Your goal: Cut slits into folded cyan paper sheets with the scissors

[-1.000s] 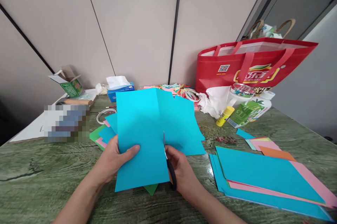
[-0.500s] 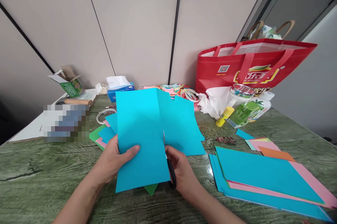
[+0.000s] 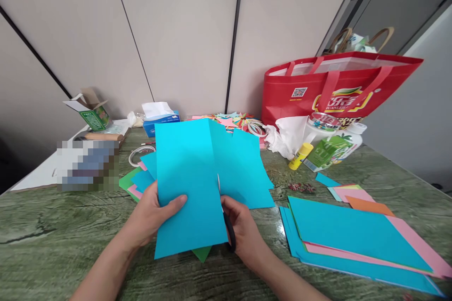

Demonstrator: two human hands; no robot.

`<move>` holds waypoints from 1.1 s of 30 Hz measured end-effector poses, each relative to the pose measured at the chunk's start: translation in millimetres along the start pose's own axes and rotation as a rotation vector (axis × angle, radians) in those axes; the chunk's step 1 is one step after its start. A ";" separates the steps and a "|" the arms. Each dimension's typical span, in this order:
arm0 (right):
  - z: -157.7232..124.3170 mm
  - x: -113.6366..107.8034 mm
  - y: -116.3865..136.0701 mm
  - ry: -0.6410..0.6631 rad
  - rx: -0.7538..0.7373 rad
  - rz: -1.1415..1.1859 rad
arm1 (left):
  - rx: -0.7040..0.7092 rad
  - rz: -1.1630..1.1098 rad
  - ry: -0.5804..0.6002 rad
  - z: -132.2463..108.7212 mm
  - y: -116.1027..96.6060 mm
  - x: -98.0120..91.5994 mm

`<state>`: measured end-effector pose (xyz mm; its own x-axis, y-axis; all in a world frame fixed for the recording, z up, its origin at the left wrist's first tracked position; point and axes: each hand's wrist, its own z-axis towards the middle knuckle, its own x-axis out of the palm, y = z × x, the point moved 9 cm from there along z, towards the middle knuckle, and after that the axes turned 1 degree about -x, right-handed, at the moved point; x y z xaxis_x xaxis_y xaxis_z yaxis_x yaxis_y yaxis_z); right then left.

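Note:
My left hand [image 3: 155,214] grips the left edge of a blue sheet of paper [image 3: 187,164], thumb on its face and fingers behind it. The sheet is held up off the table and has a fold line down its right part. In my right hand [image 3: 242,228] are scissors [image 3: 230,232] with black handles, at the sheet's right edge. One blade tip shows in front of the paper; the other blade is hidden. Behind lies more blue paper [image 3: 243,164] with notched edges. A green paper corner [image 3: 202,253] shows beneath the sheet.
On the right lies a stack of coloured paper [image 3: 353,230], with smaller strips [image 3: 369,204] behind it. A glue stick [image 3: 301,156], a green carton [image 3: 326,154], crumpled tissue [image 3: 286,138] and a red bag [image 3: 289,89] stand behind. At the back left are a tissue box [image 3: 150,126] and tape roll [image 3: 132,162].
Almost nothing differs. The view has shifted very slightly, and both hands keep their hold on the sheet and the scissors.

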<state>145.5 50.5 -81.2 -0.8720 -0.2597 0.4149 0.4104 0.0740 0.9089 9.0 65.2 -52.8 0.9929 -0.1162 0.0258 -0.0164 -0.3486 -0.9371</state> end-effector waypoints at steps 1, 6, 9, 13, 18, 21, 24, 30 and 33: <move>0.2 -0.1 0.1 -0.002 -0.008 0.001 | 0.002 0.000 -0.001 0.0 -0.3 0.0; 0.3 -1.3 -0.4 -0.016 -0.015 -0.001 | 0.011 0.003 0.007 1.5 0.1 0.6; -0.1 -0.3 1.6 -0.011 -0.016 -0.001 | 0.007 0.010 0.011 2.3 0.9 0.5; -0.6 -0.9 3.3 -0.031 -0.001 -0.004 | -0.001 0.010 0.017 2.6 2.0 0.4; -0.1 -1.7 3.3 -0.044 -0.003 -0.008 | 0.003 -0.003 0.013 1.4 1.1 0.7; 0.4 -3.8 3.1 -0.058 -0.024 -0.032 | 0.008 -0.008 -0.002 1.1 -0.7 1.3; 0.7 -4.9 2.4 -0.059 -0.037 -0.050 | 0.012 -0.004 -0.013 1.9 -0.6 0.9; 1.1 -6.6 -0.1 -0.040 -0.036 -0.009 | 0.033 0.017 0.011 4.3 4.4 -0.4; 1.3 -7.4 -0.1 -0.048 -0.029 -0.006 | 0.031 0.026 0.014 4.4 5.3 0.2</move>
<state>151.6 53.7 -84.4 -0.8862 -0.2137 0.4111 0.4117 0.0440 0.9103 9.6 67.4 -59.3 0.9905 -0.1376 0.0057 -0.0385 -0.3164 -0.9478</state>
